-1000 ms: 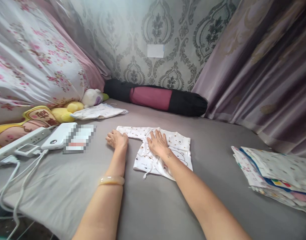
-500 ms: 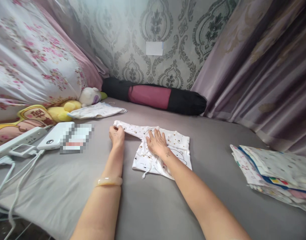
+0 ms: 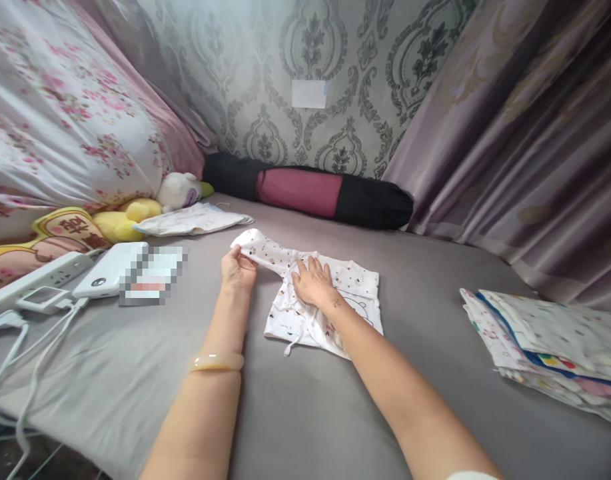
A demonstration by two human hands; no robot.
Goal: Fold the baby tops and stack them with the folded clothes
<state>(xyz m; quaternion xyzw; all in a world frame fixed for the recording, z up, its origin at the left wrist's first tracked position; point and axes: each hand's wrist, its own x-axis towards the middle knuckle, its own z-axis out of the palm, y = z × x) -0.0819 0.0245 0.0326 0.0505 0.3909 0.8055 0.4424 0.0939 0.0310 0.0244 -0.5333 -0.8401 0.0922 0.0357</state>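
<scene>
A small white baby shirt [image 3: 355,275] with a dotted print, a cartoon animal and tie strings lies on the grey bed sheet [image 3: 295,413]. One sleeve stretches out to the left, and my left hand [image 3: 238,268] grips its cuff end, lifting it a little off the sheet. My right hand [image 3: 312,281] rests flat on the shirt near the sleeve's shoulder, fingers spread. The shirt's far side is folded in, and my right wrist covers part of the animal print.
Folded clothes [image 3: 560,340] are stacked at the right. On the left lie a power strip [image 3: 45,280] with cables, a white power bank [image 3: 112,270], plush toys [image 3: 130,219] and another pale garment [image 3: 198,221]. A black and maroon roll [image 3: 305,193] lies along the wall.
My left hand has turned and raised the sleeve end, which now shows broader and higher above the hand. My right hand stays in place on the shirt.
</scene>
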